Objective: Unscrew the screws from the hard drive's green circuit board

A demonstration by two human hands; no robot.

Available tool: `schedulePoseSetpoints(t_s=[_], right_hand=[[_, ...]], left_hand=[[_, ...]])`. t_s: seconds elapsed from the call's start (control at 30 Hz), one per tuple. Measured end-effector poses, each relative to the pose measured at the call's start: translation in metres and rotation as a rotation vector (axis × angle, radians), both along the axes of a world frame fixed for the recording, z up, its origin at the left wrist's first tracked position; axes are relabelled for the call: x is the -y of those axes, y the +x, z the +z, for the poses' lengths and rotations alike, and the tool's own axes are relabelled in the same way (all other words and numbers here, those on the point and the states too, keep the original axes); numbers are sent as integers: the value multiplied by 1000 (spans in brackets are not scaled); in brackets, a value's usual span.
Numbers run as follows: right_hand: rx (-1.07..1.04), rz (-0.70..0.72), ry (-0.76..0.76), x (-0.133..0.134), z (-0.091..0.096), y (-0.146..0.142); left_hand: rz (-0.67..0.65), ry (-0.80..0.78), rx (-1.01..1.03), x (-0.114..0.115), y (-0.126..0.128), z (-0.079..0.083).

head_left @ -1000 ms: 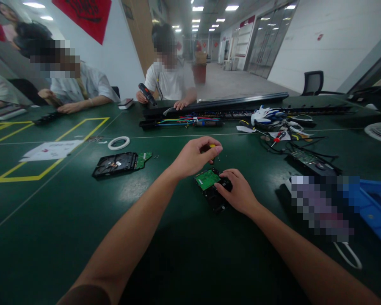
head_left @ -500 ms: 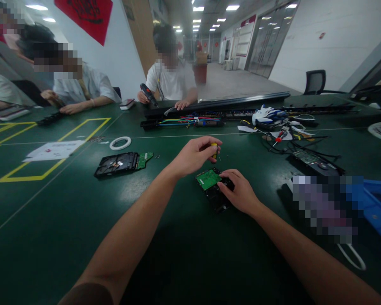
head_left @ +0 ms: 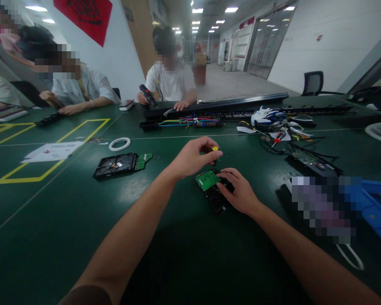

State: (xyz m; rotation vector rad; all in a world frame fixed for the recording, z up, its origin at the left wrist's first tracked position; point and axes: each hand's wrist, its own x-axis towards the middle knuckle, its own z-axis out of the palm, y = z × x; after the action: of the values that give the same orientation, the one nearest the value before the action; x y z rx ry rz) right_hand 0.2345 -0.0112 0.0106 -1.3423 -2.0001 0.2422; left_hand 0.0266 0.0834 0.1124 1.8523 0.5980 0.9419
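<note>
Between the fingers and thumb of my left hand (head_left: pixel 197 157) is a small screwdriver (head_left: pixel 215 149) with a yellow handle. Its lower end is hidden, just above the far end of a hard drive (head_left: pixel 216 199). The black drive lies on the table with its green circuit board (head_left: pixel 207 180) facing up. My right hand (head_left: pixel 239 190) holds the drive at its right side, thumb and fingertips on top. A few tiny bits, perhaps screws, lie beyond the drive. To the left lies a second hard drive (head_left: pixel 117 165), a green board sticking out from its right end.
A white ring (head_left: pixel 120 144) and a paper sheet (head_left: pixel 52 151) lie left. Bundled wires (head_left: pixel 180 121), gloves (head_left: pixel 266 114), a red screwdriver (head_left: pixel 277 140) and another drive (head_left: pixel 316 162) lie ahead and right. A blue bin (head_left: pixel 377 207) stands right. Across the table a person holds a power drill (head_left: pixel 148 95).
My left hand has turned slightly, and the yellow handle now shows its round top rather than its side. My right hand and the hard drive stay in place.
</note>
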Motion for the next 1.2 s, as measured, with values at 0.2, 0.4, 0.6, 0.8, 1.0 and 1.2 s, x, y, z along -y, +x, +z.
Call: schedulePoseSetpoints(t_s=[0.2, 0.4, 0.6, 0.8, 1.0, 1.2], right_hand=[[317, -16, 2, 24, 20, -18], [461, 96, -47, 38, 30, -42], [550, 80, -78, 40, 24, -48], [564, 62, -89, 40, 24, -49], [547, 62, -74, 40, 23, -47], [539, 16, -102, 45, 17, -42]], left_hand=[[14, 58, -32, -1, -1, -1], [68, 100, -65, -2, -2, -2], [71, 93, -67, -1, -1, -1], [67, 97, -84, -1, -1, 0], [80, 148, -93, 1, -3, 2], [56, 188, -93, 2, -2, 3]])
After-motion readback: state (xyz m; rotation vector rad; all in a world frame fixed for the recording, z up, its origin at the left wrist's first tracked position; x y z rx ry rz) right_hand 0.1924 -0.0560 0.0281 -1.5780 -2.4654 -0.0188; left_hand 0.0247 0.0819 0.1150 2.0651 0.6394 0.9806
